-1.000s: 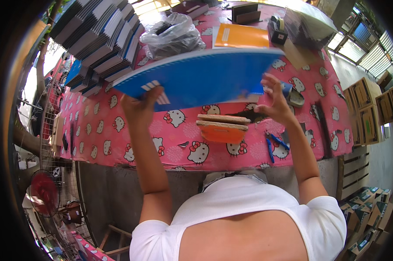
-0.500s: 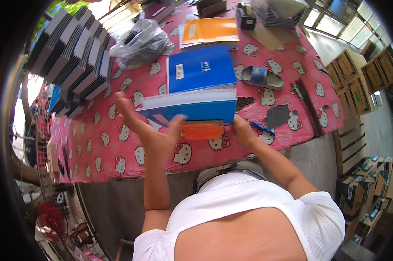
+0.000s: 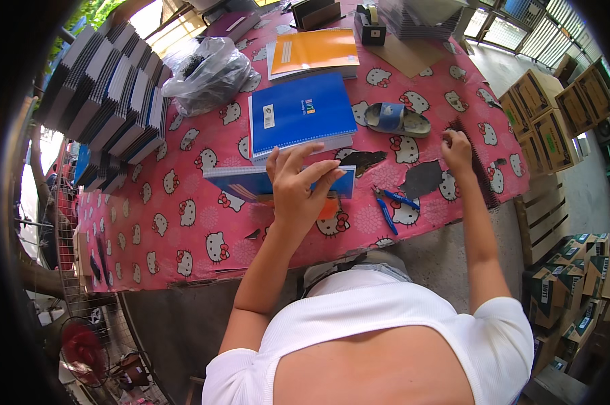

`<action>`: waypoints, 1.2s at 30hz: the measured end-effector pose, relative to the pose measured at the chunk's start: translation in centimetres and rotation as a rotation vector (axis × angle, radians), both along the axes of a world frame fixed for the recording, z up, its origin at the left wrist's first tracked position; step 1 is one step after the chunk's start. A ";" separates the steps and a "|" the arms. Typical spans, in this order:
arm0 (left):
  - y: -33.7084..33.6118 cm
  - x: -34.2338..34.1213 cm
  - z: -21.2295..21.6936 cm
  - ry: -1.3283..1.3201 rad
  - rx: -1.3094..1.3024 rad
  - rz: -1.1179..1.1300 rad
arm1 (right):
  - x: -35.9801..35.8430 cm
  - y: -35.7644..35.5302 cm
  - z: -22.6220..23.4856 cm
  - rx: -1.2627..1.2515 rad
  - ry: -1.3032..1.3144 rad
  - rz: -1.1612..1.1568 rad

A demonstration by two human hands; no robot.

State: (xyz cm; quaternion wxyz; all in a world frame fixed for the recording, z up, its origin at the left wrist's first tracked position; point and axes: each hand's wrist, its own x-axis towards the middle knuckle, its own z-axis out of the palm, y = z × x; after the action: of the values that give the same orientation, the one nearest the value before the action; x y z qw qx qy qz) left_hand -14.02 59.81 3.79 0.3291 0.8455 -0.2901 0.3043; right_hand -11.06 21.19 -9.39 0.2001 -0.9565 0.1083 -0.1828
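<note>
My left hand (image 3: 299, 182) is raised in front of a blue notebook (image 3: 241, 183) that stands on its long edge, its fingers bent but apart. The hand hides part of the cover and of an orange block (image 3: 329, 206) at the notebook's foot. To the right, my right hand (image 3: 457, 152) has its fingers curled together beside a strip of dark spiral binding coils (image 3: 479, 162); whatever is in the fingertips is too small to tell. Blue-handled pliers (image 3: 390, 208) lie spread on the pink tablecloth (image 3: 278, 260) between the hands.
Behind the standing notebook lies a stack of blue notebooks (image 3: 301, 111), with orange-covered ones (image 3: 315, 50) beyond. A slipper (image 3: 397, 119) and a dark patch (image 3: 423, 179) are to the right. Tall notebook stacks (image 3: 109, 88), a plastic bag (image 3: 207, 77) and a tape dispenser (image 3: 369, 27) stand farther back.
My right hand has left the notebook's right end and moved right to the coils. My left hand has shifted right across the notebook's front. The pliers now show fully.
</note>
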 end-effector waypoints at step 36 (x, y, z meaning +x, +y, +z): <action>2.7 -5.9 -3.9 -0.049 -0.032 -0.099 | -6.1 18.3 15.0 0.548 0.356 1.065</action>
State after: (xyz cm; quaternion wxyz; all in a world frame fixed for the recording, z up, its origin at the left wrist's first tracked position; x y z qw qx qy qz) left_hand -19.96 62.51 -0.08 0.3503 0.8171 -0.3345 0.3127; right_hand -17.16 39.53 5.60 0.4809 -0.8089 -0.3085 0.1386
